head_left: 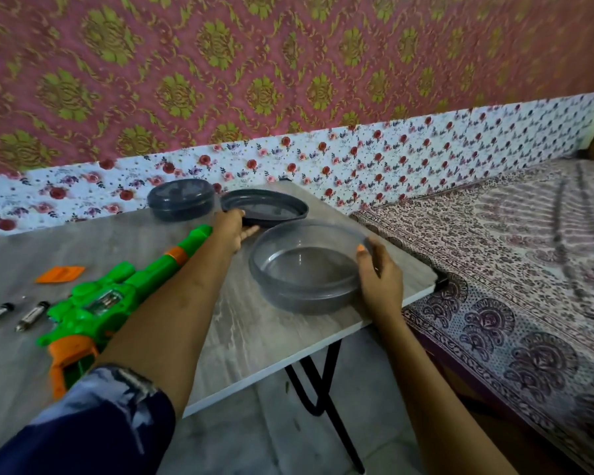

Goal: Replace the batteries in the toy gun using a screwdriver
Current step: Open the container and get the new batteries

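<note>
A green and orange toy gun (96, 310) lies on the grey table (261, 337), partly under my left forearm. Left of it lie two batteries (31, 315) and an orange cover piece (60, 274). My left hand (232, 229) reaches across the gun and grips the edge of a dark grey lid (271, 207) at the back of the table. My right hand (379, 272) holds the right rim of an open grey round container (306, 269), thumb over the rim. No screwdriver is in view.
A second, closed grey container (182, 200) stands at the back against the flowered wall strip. The table's right corner (439, 281) is close to a bed with a patterned sheet (511, 269). Black table legs (319, 385) show below.
</note>
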{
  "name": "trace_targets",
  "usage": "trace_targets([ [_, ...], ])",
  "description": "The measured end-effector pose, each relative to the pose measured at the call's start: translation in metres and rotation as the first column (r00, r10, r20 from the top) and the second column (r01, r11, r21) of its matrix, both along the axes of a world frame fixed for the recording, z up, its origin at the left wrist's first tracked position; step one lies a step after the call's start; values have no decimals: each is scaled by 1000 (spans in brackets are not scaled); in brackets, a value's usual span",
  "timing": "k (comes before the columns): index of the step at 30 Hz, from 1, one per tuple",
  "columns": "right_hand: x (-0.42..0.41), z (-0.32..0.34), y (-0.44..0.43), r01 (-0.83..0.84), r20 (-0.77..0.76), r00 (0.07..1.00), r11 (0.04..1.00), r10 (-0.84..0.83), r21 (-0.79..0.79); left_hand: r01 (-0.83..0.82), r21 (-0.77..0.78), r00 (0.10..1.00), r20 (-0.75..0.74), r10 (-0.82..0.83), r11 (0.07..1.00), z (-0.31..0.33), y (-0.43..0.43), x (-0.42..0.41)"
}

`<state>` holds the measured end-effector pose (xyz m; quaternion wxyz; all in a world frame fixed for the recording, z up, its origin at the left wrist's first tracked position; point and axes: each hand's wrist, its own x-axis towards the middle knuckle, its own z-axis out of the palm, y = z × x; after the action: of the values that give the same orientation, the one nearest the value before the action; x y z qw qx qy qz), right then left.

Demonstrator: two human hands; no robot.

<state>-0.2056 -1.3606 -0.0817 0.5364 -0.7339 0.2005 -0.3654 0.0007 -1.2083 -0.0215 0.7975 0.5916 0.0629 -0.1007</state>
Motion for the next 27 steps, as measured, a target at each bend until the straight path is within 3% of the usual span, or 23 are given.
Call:
trace_targets([
  [8, 0, 0, 1, 44, -13, 999, 998, -45, -42, -32, 67, 996, -83, 38, 997, -20, -7, 19],
  [16, -6, 8, 4, -25, -31, 999, 1000, 25, -5, -16, 157, 998, -51, 25, 987, -2, 2, -18],
  [20, -19, 21, 6, -174, 1, 985, 985, 174, 18, 47, 319, 993, 85, -78, 947, 9, 18, -57],
  [24, -26, 46, 21, -123, 99, 986, 983, 137, -136, 40, 405, 964, 226, -142, 913, 20, 41, -84],
  [27, -18, 66, 51, -108, 145, 979, 964, 146, -243, -76, 492, 911, 387, -140, 867, 28, 69, -103],
])
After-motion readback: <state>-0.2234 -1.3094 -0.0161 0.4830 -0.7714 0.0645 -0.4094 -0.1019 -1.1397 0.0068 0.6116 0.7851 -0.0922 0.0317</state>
